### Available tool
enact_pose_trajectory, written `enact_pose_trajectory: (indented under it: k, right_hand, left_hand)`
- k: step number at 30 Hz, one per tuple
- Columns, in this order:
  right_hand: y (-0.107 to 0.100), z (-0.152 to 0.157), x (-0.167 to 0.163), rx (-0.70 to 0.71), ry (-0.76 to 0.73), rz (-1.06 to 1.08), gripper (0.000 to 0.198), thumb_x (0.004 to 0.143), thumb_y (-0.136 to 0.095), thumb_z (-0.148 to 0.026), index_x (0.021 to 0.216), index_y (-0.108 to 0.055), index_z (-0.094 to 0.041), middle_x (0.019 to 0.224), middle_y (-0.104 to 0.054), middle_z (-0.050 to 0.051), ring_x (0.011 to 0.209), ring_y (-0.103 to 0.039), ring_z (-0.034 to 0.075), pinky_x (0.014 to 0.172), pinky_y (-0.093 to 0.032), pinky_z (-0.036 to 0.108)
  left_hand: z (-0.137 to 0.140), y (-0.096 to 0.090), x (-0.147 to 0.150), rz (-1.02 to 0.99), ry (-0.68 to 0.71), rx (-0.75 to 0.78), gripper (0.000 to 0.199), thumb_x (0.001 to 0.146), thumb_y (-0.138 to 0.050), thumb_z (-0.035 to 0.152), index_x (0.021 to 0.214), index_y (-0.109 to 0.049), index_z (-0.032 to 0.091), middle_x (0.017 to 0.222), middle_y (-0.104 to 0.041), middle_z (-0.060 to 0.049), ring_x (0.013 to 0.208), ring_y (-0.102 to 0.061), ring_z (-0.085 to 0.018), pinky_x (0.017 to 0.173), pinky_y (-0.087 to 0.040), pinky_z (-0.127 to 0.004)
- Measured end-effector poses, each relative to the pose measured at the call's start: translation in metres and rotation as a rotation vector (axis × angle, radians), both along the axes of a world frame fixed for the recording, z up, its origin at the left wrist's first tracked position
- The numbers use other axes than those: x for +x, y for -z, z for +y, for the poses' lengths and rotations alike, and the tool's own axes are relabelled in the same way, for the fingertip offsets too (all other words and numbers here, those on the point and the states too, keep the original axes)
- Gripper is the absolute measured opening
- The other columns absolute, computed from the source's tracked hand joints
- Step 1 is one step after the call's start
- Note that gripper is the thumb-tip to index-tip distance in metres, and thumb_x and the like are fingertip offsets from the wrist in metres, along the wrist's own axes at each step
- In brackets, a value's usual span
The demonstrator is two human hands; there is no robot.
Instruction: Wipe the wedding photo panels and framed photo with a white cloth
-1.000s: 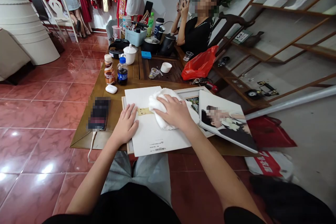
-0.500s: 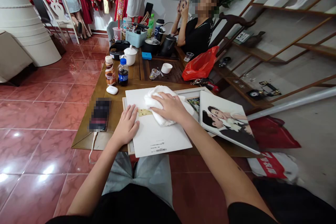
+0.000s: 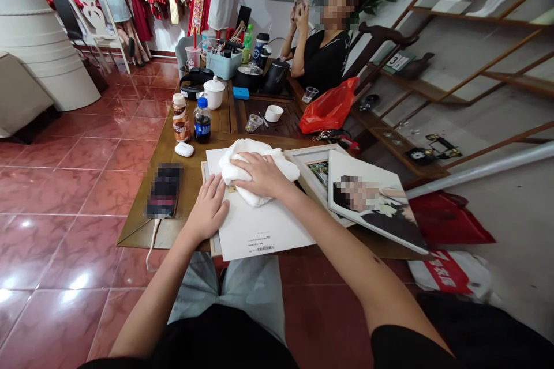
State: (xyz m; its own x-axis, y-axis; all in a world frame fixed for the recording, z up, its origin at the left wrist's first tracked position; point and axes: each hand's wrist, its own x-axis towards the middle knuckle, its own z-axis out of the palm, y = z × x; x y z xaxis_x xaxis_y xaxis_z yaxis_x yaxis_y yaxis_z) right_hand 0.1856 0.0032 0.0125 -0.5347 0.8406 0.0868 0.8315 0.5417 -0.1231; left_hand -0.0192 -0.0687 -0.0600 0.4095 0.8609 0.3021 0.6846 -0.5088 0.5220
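A white album-like board (image 3: 259,230) with a small barcode along its near edge lies on the wooden table in front of me. My left hand (image 3: 210,207) rests flat on its left side, fingers stretched out. Under my right hand (image 3: 256,173) is a bunched white cloth (image 3: 242,153), pressed onto the board's upper part with the fingers curved over it. The cloth hides most of a yellowish patch on the board. Beneath the board, a pale frame edge (image 3: 205,170) shows at the left.
A photo panel (image 3: 372,204) leans over another frame (image 3: 298,155) at the right. A phone (image 3: 164,190) with a cable, an earbud case (image 3: 184,150) and two bottles (image 3: 202,121) stand left. A red bag (image 3: 326,109) and a cup (image 3: 274,113) lie beyond; another person sits behind.
My right hand has slid the cloth left across the board, toward my left hand, covering more of the yellowish patch. My left hand has stayed in place.
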Motion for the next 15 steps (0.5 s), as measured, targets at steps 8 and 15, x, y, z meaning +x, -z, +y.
enact_pose_trajectory:
  k: [8,15]
  right_hand:
    - [-0.007,0.016,-0.014,-0.049,0.364,0.000,0.061,0.097,-0.040,-0.062,0.144,-0.054,-0.026,0.148,-0.051,0.016,0.127,-0.048,0.043,0.099,-0.039,0.069]
    - [-0.008,0.021,-0.047,-0.117,-0.022,0.026,0.058,0.095,-0.050,-0.063,0.147,-0.052,-0.036,0.159,-0.045,0.004,0.140,-0.041,0.033,0.112,-0.033,0.054]
  left_hand:
    - [0.000,0.000,0.000,0.015,-0.003,-0.015,0.059,0.104,-0.033,0.033,0.160,-0.028,0.017,0.168,-0.025,-0.016,0.158,-0.013,-0.030,0.126,-0.018,-0.057]
    - [-0.001,-0.008,0.002,0.016,-0.011,-0.001,0.042,0.103,-0.036,0.031,0.138,-0.054,0.016,0.151,-0.049,-0.016,0.151,-0.030,-0.031,0.125,-0.024,-0.058]
